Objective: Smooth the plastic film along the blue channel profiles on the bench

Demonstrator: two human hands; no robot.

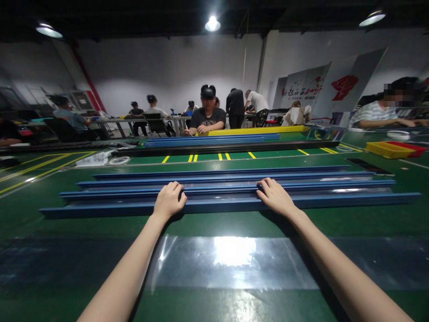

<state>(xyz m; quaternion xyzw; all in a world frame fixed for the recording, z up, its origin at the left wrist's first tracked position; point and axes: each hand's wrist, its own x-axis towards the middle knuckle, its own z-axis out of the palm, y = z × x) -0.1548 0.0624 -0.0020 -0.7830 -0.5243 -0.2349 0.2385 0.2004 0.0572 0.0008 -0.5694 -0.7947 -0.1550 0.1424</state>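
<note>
Long blue channel strips (221, 206) lie side by side across the green table, with clear film-like surfaces between their raised rims. My left hand (170, 197) reaches over the nearer strips left of the middle, its fingers curled over a blue rim and the thumb on the near side. To the right, my right hand (275, 196) holds the same rim in a like way, fingers bent over it. The fingertips of both hands are partly hidden behind the rim. Closer to me, a wide clear plastic sheet (194, 264) lies flat under my forearms, reflecting a lamp.
Beyond the strips lie a long black bar (217, 146), more blue strips (214, 140) and a yellow strip (254, 130). A dark phone-like slab (368, 166) and a yellow tray (387, 150) are at right. A person (208, 117) sits opposite; others work farther back.
</note>
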